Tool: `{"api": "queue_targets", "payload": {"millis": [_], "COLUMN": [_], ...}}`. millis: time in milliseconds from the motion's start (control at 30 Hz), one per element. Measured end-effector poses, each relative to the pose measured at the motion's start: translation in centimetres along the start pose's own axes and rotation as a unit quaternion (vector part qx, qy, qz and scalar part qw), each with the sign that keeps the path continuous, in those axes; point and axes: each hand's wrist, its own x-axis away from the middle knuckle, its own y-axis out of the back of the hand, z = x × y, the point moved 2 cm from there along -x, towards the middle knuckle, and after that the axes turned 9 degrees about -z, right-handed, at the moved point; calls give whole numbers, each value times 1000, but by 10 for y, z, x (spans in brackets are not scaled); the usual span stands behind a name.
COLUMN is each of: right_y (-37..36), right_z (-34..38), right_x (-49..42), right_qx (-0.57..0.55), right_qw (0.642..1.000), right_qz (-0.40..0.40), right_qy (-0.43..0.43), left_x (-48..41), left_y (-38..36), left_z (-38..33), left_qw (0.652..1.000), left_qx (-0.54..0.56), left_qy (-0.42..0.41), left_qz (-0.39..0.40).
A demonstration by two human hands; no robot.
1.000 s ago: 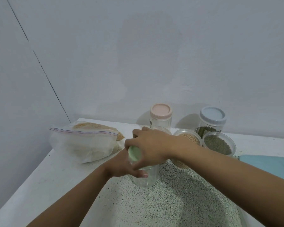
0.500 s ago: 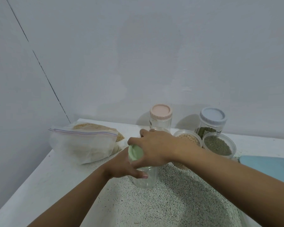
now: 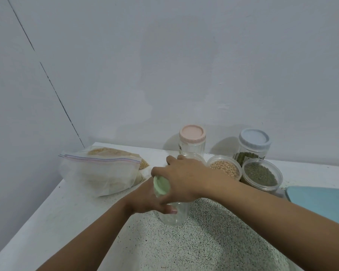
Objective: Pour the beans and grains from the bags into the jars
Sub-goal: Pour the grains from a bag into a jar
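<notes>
On the table [image 3: 47, 222], the bag [image 3: 98, 173] lies untouched at the left. The empty jar [image 3: 174, 218] stands in the same spot near us, and our left hand [image 3: 145, 198] grips its body. Our right hand [image 3: 184, 178], fingers curled over the green lid [image 3: 160, 185], has turned slightly. We judge that we are unscrewing the lid and pouring has not begun.
</notes>
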Motion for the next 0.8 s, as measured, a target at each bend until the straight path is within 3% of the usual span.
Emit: {"api": "queue_targets", "payload": {"millis": [200,300,500,600,800], "right_y": [1,8,7,-3,-17], "right_z": [1,-6,-41,-60,-83], "right_x": [3,6,27,37,52], "right_qx": [-13,-100,-366,-409,-257], "right_qw": [996,989,922,885,950], "right_qz": [-33,-62,-115,-167,-67], "right_qy": [77,85,-56,-147,-164], "left_x": [0,0,2,5,7], "left_y": [0,-2,-6,-7,-12], "left_z": [5,2,2,0,-10], "left_qw": [999,1000,998,998,998], "left_qx": [-23,8,47,36,39], "left_qy": [20,4,-16,-18,-17], "left_qz": [14,20,-27,-45,-39]}}
